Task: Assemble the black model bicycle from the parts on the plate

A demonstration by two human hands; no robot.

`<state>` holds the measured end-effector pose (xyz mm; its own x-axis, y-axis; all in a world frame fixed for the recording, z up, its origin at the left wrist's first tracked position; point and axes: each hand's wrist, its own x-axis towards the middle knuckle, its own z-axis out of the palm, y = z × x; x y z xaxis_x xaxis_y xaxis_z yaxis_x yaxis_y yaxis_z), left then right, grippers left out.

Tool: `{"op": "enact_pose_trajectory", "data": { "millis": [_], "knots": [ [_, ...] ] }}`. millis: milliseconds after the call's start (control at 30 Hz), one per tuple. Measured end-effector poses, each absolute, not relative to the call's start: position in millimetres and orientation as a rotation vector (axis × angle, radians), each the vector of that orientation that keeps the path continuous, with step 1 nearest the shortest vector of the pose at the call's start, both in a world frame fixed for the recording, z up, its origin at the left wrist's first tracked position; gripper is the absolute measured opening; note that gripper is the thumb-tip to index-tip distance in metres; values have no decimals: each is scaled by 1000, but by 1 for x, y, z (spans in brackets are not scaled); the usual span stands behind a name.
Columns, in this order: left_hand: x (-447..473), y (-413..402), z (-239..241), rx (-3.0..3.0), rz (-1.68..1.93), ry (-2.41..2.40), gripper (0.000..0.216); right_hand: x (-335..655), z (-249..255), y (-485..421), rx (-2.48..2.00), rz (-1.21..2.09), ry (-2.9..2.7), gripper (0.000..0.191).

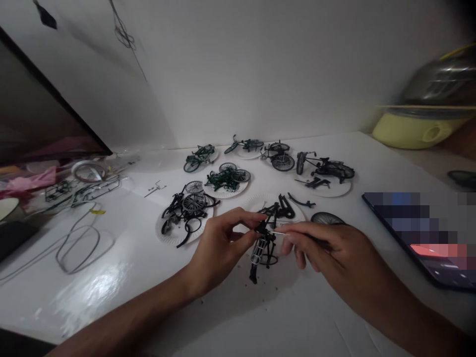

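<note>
My left hand (223, 243) pinches a small black model bicycle frame (263, 248) with a silver rack, held just above the white table. My right hand (327, 250) is closed on a thin screwdriver (278, 233), and its metal tip touches the frame near my left fingertips. Right behind the hands lies a paper plate (256, 202) with black bicycle parts, and a loose wheel (326, 217) sits beside my right hand.
Several paper plates with model bicycles and parts stand further back, such as a plate (174, 234) of wheels and a black bike (325, 168). A tablet (424, 233) lies at right, a cable (80, 243) and plastic sprues (85, 191) at left, a monitor (40, 119) beyond.
</note>
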<state>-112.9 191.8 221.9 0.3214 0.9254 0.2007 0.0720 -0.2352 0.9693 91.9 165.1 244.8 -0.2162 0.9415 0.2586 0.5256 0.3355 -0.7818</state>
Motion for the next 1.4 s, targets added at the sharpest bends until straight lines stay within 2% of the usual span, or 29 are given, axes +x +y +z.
{"op": "enact_pose_trajectory", "data": {
  "millis": [233,533,633,933,1000,1100,1167,1233,1333,1400],
  "knots": [
    [-113,190,226,1565,1079,948,22,94,242,165,-1256,462,-1937,16],
    [-113,192,224,1578,1076,943,21,96,239,166,-1228,337,-2057,13],
    [-112,191,225,1600,1074,958,20,99,239,165,-1200,275,-2163,17],
    [-114,189,231,2083,1263,938,26,91,249,163,-1455,662,-1982,41],
    [-115,191,232,2150,1281,896,28,95,244,164,-1423,563,-2087,39],
    [-116,192,233,2169,1271,884,29,103,236,165,-1300,241,-2310,34],
    [-116,190,234,2221,1273,876,27,105,236,163,-1233,198,-2367,34],
    [-117,189,235,2307,1307,850,27,102,240,162,-1273,441,-2256,39],
    [-119,189,237,2436,1359,814,30,93,244,159,-1369,1187,-1851,49],
    [-121,191,238,2489,1334,817,29,89,240,160,-1368,1368,-1736,51]
  ]
}}
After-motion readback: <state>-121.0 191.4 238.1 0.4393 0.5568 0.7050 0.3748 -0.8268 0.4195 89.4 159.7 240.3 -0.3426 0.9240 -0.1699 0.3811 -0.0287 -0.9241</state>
